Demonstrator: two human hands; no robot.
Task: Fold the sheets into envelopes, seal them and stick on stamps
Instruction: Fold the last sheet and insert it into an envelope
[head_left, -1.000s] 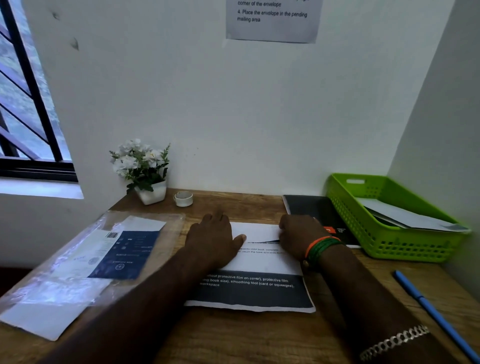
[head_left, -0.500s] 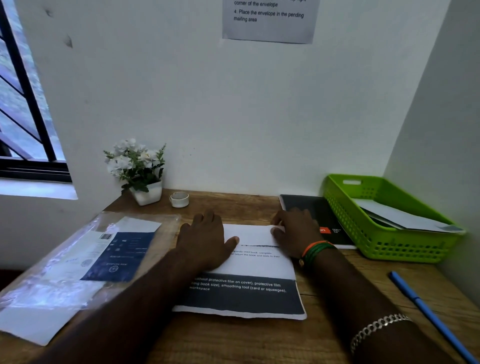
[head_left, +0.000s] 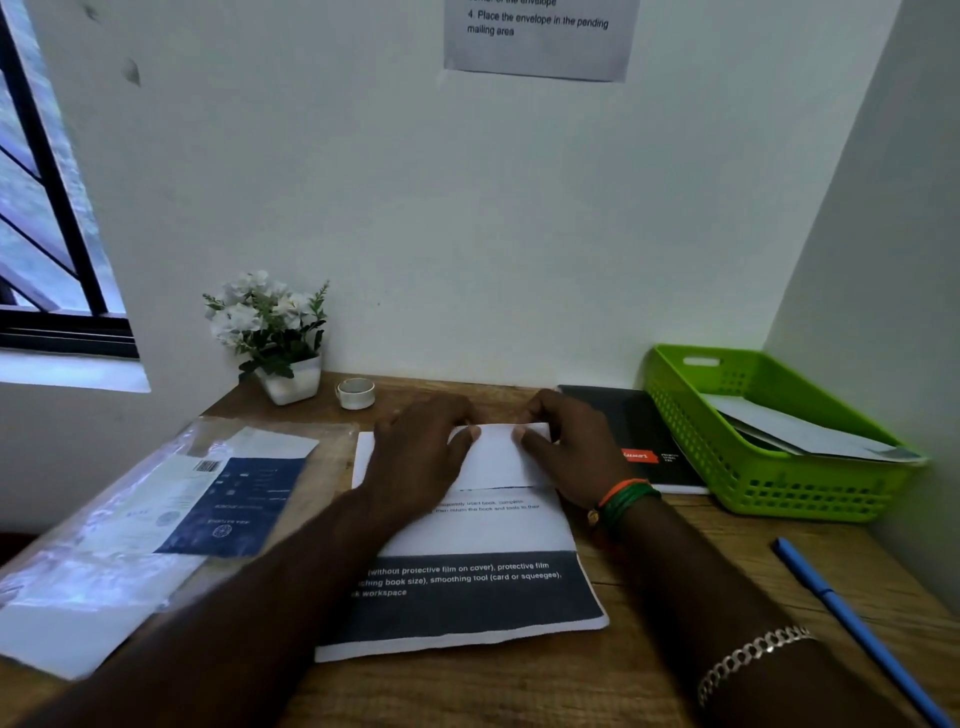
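Clear plastic sleeve (head_left: 130, 525) holding printed papers is lying at the left of the wooden counter (head_left: 649, 571), with a potted white flower (head_left: 270, 332) and a small tape roll (head_left: 356, 393) sitting behind it by the wall. At centre, the printed sheet (head_left: 467, 540) is lying flat, its far part folded over toward the person. The left hand (head_left: 421, 452) is pressing on this fold with thumb extended, fingers fairly straight; just right of it, the right hand (head_left: 566, 447) is pinching the sheet's far edge with its thumb on top. Further right, a black notebook (head_left: 649, 441) is lying beside a green basket (head_left: 769, 483) holding papers, and a blue pen (head_left: 857, 634) is resting near the counter's right edge.
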